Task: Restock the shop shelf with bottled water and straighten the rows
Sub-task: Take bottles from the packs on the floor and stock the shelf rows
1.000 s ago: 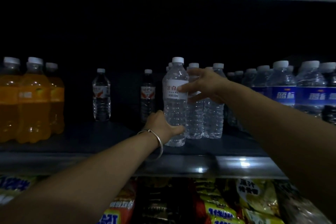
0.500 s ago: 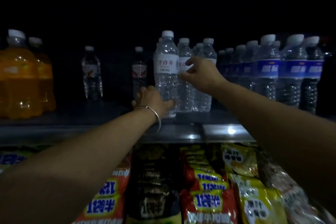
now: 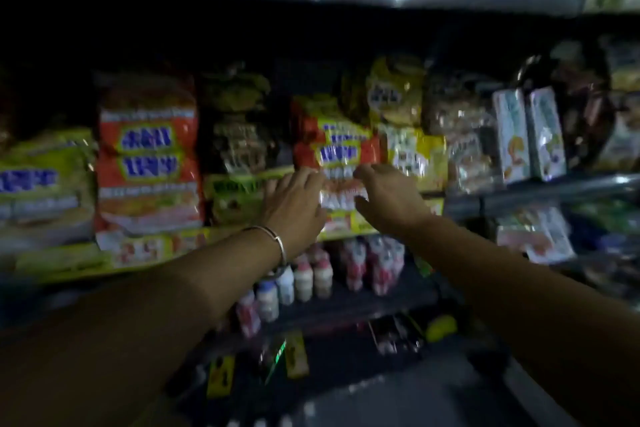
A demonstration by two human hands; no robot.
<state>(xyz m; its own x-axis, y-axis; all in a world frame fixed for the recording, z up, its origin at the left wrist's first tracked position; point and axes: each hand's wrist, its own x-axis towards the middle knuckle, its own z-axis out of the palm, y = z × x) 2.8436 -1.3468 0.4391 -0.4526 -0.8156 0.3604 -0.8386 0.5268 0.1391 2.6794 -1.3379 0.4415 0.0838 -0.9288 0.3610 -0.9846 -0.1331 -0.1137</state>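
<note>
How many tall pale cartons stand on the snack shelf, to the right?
2. The left carton and the right carton stand upright side by side on the snack shelf. Others may be hidden behind them.

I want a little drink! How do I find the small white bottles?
Find the noodle-packet shelf behind the two hands. Look at the dark shelf right under it, below the left hand. The small white bottles stand there in rows, the only bottles among packets and boxes.

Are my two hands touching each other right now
Apart. The head view shows red snack packets through the gap between the left hand and the right hand.
</note>
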